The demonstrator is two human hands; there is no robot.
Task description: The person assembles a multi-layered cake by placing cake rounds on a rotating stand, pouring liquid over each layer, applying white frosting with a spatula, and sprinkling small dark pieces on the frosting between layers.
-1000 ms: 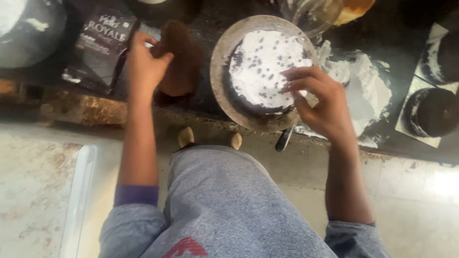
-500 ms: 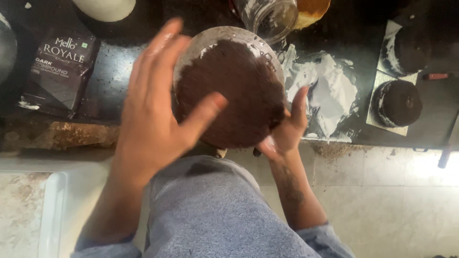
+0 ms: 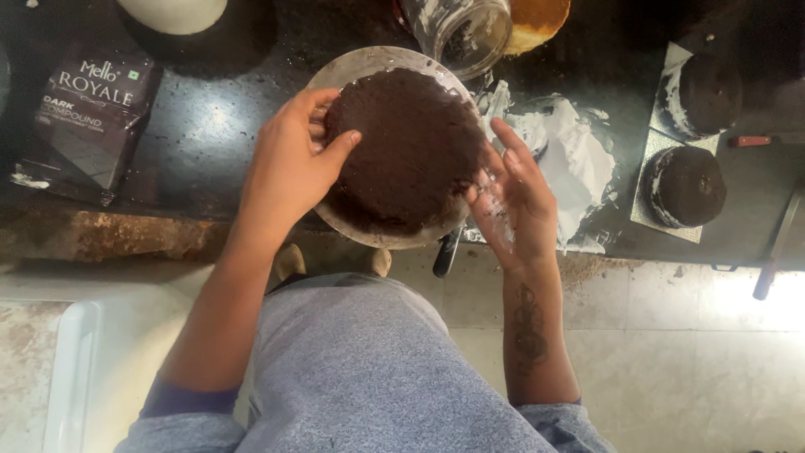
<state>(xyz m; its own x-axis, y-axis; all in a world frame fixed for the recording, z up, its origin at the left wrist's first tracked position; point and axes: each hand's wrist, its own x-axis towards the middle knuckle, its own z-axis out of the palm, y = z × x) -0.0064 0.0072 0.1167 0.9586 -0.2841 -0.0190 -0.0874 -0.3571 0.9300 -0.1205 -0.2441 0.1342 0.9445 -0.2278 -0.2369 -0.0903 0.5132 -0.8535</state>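
Note:
A round dark chocolate cake layer lies on a round metal plate at the edge of a black counter. My left hand cups the layer's left side, thumb resting on its top. My right hand, smeared with white cream, touches the layer's right edge with fingers spread. White cream that topped the cake below is now covered by this layer.
A dark packet lies at the left. A glass jar stands behind the plate, beside a smear of white cream on paper. Two small chocolate cakes sit on boards at right. A dark-handled tool pokes out under the plate.
A second ago the cake's white cream top was bare and my left hand held the brown layer aside. The layer now lies on the cake, both hands at its sides.

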